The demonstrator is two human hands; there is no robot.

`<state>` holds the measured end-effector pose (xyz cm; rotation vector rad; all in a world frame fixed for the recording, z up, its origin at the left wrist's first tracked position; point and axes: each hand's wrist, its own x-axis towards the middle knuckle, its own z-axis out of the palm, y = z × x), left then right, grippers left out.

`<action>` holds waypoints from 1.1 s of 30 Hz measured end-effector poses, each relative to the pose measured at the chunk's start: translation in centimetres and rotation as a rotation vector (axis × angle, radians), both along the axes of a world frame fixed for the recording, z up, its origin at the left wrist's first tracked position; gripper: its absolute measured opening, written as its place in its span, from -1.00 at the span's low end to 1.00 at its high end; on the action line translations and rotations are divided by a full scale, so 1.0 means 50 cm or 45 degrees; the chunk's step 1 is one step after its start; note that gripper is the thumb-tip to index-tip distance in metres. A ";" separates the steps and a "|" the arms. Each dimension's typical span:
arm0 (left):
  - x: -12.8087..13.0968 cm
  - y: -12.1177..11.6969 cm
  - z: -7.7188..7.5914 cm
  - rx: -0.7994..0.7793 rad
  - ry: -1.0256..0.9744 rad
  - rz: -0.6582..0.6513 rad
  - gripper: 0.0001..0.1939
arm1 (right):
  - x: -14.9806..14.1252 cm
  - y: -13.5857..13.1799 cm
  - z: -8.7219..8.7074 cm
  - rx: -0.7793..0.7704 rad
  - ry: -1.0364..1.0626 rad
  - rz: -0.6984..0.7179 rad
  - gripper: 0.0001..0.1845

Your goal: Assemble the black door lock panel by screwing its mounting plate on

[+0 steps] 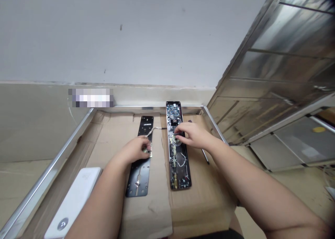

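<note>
A white box [74,198] lies left of the open case [182,174]. Between them, the black plate [143,178] is off, so work looks unfinished; the left hand [134,150] pinches a small part [150,152] there. The right hand [193,134] bends over the case, its hold hidden.

1 bare L hand [136,149] + 1 bare R hand [193,135] = 2. Under L hand, 1 long flat black plate [144,174]; under R hand, 1 long black open housing w/ electronics [180,150]; btwn hands, 1 thin pale cable [156,128]; left of L hand, 1 long white panel [74,200].
</note>
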<state>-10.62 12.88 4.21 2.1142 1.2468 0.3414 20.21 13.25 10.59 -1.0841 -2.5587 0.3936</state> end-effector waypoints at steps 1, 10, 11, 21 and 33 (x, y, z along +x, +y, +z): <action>0.000 0.000 0.000 -0.006 0.008 0.004 -0.84 | 0.000 0.000 0.000 0.000 -0.006 0.001 -0.89; -0.002 0.005 -0.002 0.034 0.095 0.077 -0.82 | -0.002 0.000 0.003 -0.006 0.000 0.028 -0.89; -0.002 0.004 0.000 0.035 0.091 0.073 -0.82 | -0.002 0.000 0.003 -0.005 0.002 0.029 -0.89; -0.006 0.001 0.001 0.067 0.059 0.017 -0.70 | 0.002 -0.002 0.007 -0.014 0.017 0.010 -0.88; 0.008 -0.005 0.020 0.065 -0.047 0.145 -0.87 | 0.023 0.013 0.006 0.003 0.183 -0.270 -0.99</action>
